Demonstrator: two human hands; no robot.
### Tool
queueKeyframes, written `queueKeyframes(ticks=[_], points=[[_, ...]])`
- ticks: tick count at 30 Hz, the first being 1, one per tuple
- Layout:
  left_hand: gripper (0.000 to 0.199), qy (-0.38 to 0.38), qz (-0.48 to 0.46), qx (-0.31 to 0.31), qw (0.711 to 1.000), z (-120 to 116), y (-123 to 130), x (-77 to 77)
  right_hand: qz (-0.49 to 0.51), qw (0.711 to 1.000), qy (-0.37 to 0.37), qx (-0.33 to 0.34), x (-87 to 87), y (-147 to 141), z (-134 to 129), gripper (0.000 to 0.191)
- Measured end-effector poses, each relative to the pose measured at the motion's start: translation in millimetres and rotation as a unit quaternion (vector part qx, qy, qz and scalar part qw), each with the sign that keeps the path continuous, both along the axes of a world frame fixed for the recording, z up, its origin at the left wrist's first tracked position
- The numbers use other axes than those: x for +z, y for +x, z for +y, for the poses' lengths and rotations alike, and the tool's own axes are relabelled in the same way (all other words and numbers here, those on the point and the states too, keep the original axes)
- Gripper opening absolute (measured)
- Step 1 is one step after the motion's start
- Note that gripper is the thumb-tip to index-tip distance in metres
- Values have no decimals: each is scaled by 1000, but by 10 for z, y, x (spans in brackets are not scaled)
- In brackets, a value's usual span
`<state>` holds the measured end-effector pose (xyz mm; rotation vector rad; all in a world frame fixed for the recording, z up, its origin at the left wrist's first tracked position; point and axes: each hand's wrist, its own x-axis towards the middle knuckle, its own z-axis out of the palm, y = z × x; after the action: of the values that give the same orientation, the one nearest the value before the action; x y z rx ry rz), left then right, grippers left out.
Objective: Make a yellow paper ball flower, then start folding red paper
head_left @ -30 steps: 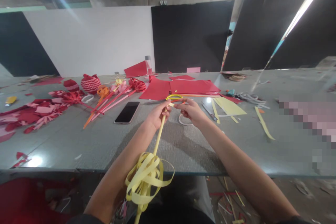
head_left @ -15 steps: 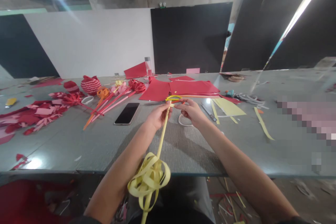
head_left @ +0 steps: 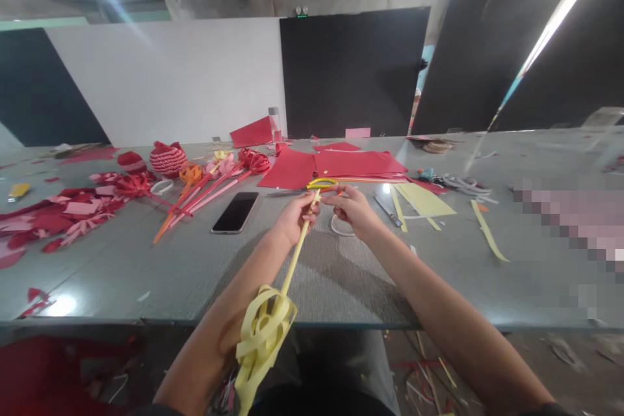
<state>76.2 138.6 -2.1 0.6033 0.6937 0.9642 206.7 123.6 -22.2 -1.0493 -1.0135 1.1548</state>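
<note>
Your left hand (head_left: 295, 218) grips the yellow stem (head_left: 296, 261) near its far tip, thumb and fingers closed around it; your right hand (head_left: 351, 209) has bent fingers at that same tip, but I can't tell whether they pinch the paper. The yellow loops (head_left: 267, 328) lie across the table's near edge, over your lap, so a turn of the stem could snag and crease them on your left forearm (head_left: 238, 299) or that edge. The scissors (head_left: 322, 182) lie just beyond your fingertips, where a forward push could knock them. Compared with half a second ago, the stem leans more and the loops sit further left, bunched narrower; your hands hardly differ.
</note>
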Motion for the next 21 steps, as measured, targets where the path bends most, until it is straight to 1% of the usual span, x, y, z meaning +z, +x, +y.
queueKeyframes(ticks=[4, 9, 15, 21], points=[[22, 2, 11, 2, 1000, -1, 9, 3, -9, 1000, -7, -1, 17, -17, -20, 42], [21, 17, 48, 7, 999, -1, 17, -14, -15, 1000, -27, 6, 13, -17, -32, 36], [15, 71, 99, 40, 992, 42, 14, -118, -11, 999, -29, 20, -49, -3, 29, 39], [11, 119, 132, 42, 983, 71, -3, -195, -20, 999, -26, 8, -60, -6, 21, 38]])
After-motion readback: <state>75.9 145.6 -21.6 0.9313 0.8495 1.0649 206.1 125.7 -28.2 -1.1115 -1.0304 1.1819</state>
